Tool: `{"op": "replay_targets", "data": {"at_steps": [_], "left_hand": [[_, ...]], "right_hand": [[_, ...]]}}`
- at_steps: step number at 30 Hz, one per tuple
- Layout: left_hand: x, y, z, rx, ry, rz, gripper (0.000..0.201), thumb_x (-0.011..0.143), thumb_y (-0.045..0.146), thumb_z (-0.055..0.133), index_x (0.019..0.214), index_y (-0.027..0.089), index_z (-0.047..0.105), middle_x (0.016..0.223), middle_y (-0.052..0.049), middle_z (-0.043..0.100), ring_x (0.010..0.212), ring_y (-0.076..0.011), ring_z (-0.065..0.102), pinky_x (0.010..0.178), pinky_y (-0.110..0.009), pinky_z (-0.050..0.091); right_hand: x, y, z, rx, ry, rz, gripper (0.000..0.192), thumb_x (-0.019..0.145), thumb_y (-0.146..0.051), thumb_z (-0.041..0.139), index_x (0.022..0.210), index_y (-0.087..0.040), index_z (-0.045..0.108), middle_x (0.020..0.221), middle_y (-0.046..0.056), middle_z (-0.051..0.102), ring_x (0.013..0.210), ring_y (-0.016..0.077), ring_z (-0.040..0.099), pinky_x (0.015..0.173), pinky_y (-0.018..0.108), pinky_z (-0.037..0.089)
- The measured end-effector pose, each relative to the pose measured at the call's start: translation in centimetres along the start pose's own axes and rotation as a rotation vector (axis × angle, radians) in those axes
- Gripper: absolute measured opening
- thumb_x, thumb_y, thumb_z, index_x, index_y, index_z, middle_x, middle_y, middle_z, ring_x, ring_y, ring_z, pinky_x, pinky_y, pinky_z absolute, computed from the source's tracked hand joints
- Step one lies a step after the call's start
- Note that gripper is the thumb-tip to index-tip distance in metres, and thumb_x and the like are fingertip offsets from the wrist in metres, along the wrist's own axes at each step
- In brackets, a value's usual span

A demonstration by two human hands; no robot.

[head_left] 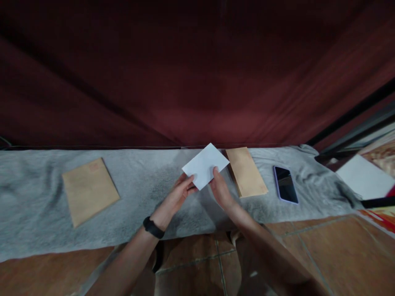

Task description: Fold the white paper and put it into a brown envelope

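A white sheet of paper (205, 164), folded or card-sized, is held tilted above the grey cloth. My left hand (180, 192) grips its lower left edge, thumb on top and fingers beneath. On the lower right edge my right hand (219, 188) pinches it, the thumb lying on its face. Just right of the paper lies a stack of brown envelopes (248, 172), partly behind the paper's right corner. Another brown envelope (89, 191), with a small reddish mark at its top, rests far to the left. Whether more lie under it I cannot tell.
A phone with a purple case (286, 185) lies right of the envelope stack. Grey cloth (138, 172) covers the long, low surface. Dark red fabric (197, 82) rises behind it. White paper (365, 176) shows at the far right, and tiled floor (191, 263) in front.
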State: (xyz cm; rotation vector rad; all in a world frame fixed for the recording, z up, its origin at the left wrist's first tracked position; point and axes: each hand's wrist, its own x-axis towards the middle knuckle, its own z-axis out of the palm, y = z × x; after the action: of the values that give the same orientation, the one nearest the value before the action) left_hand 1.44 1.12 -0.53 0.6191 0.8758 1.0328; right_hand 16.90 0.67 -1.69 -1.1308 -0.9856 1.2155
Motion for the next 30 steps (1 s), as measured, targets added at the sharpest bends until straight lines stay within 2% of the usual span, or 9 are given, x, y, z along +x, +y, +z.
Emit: {"op": "replay_targets", "data": {"at_steps": [5, 9, 12, 14, 18, 22, 26, 28, 30], "left_hand": [[0.5, -0.1, -1.1, 0.129, 0.135, 0.081, 0.059, 0.066, 0.019, 0.081, 0.121, 0.017, 0.062, 0.097, -0.004, 0.075, 0.077, -0.0165, 0.069, 0.068, -0.025, 0.051], [1.1, 0.7, -2.7, 0.345, 0.223, 0.105, 0.074, 0.065, 0.013, 0.074, 0.136, 0.017, 0.052, 0.085, 0.000, 0.074, 0.066, -0.0154, 0.066, 0.062, -0.024, 0.049], [1.5, 0.6, -3.6, 0.503, 0.235, 0.113, 0.087, 0.069, 0.011, 0.069, 0.150, 0.016, 0.038, 0.076, 0.002, 0.072, 0.061, -0.0160, 0.064, 0.059, -0.024, 0.047], [1.8, 0.3, -4.0, 0.627, 0.243, 0.128, 0.089, 0.071, 0.011, 0.067, 0.153, 0.016, 0.033, 0.074, 0.002, 0.071, 0.059, -0.0164, 0.063, 0.058, -0.025, 0.047], [2.1, -0.2, -3.9, 0.951, 0.296, 0.206, 0.085, 0.076, 0.014, 0.067, 0.155, 0.018, 0.034, 0.080, -0.001, 0.070, 0.065, -0.0188, 0.063, 0.064, -0.029, 0.050], [1.9, 0.1, -3.3, 1.225, 0.280, 0.201, 0.085, 0.081, 0.014, 0.064, 0.158, 0.015, 0.028, 0.083, -0.003, 0.069, 0.071, -0.0202, 0.064, 0.072, -0.031, 0.049], [2.0, 0.5, -3.2, 1.093, 0.262, 0.216, 0.086, 0.074, 0.009, 0.067, 0.154, 0.018, 0.037, 0.075, 0.001, 0.065, 0.070, -0.0206, 0.062, 0.077, -0.031, 0.047], [2.0, 0.5, -3.4, 0.960, 0.260, 0.237, 0.086, 0.070, 0.007, 0.070, 0.151, 0.021, 0.044, 0.070, 0.003, 0.062, 0.069, -0.0216, 0.061, 0.078, -0.031, 0.047], [1.9, 0.4, -3.5, 0.974, 0.264, 0.250, 0.084, 0.071, 0.010, 0.071, 0.150, 0.020, 0.045, 0.071, 0.002, 0.062, 0.072, -0.0236, 0.063, 0.081, -0.033, 0.047]], "right_hand": [[-0.2, 0.9, -0.2, 0.143, -0.003, 0.195, 0.045, 0.077, -0.057, 0.070, 0.101, -0.018, 0.070, 0.101, 0.009, 0.075, 0.090, 0.0225, 0.070, 0.078, 0.034, 0.058], [1.0, 1.1, -2.5, 0.032, 0.094, 0.195, 0.036, 0.070, -0.046, 0.072, 0.095, -0.019, 0.070, 0.085, 0.002, 0.072, 0.072, 0.0180, 0.065, 0.053, 0.026, 0.051], [1.8, 1.3, -4.1, -0.251, 0.040, 0.188, 0.023, 0.075, -0.036, 0.065, 0.090, -0.019, 0.069, 0.072, -0.001, 0.067, 0.061, 0.0155, 0.060, 0.047, 0.023, 0.044], [1.7, 1.5, -4.6, -0.542, 0.010, 0.143, 0.017, 0.080, -0.026, 0.060, 0.094, -0.020, 0.069, 0.072, -0.001, 0.067, 0.064, 0.0155, 0.061, 0.054, 0.024, 0.046], [0.5, 1.2, -4.5, -0.973, 0.040, 0.008, 0.036, 0.086, -0.015, 0.056, 0.121, -0.021, 0.065, 0.094, 0.006, 0.073, 0.085, 0.0210, 0.068, 0.077, 0.031, 0.052], [-0.4, 0.7, -3.5, -1.219, -0.004, -0.279, 0.040, 0.097, -0.022, 0.047, 0.135, -0.017, 0.058, 0.125, 0.015, 0.066, 0.116, 0.0273, 0.062, 0.099, 0.041, 0.050], [-0.6, 1.4, -2.1, -1.177, -0.213, -0.467, 0.044, 0.104, -0.028, 0.037, 0.144, -0.018, 0.052, 0.148, 0.011, 0.054, 0.138, 0.0233, 0.048, 0.115, 0.042, 0.041], [-0.8, 2.2, -1.6, -1.207, -0.285, -0.464, 0.047, 0.105, -0.031, 0.035, 0.148, -0.015, 0.048, 0.155, 0.012, 0.048, 0.144, 0.0228, 0.041, 0.119, 0.042, 0.037], [-1.0, 3.1, -1.3, -1.277, -0.303, -0.440, 0.051, 0.105, -0.034, 0.037, 0.151, -0.012, 0.044, 0.158, 0.013, 0.042, 0.148, 0.0242, 0.036, 0.122, 0.044, 0.032]]}}
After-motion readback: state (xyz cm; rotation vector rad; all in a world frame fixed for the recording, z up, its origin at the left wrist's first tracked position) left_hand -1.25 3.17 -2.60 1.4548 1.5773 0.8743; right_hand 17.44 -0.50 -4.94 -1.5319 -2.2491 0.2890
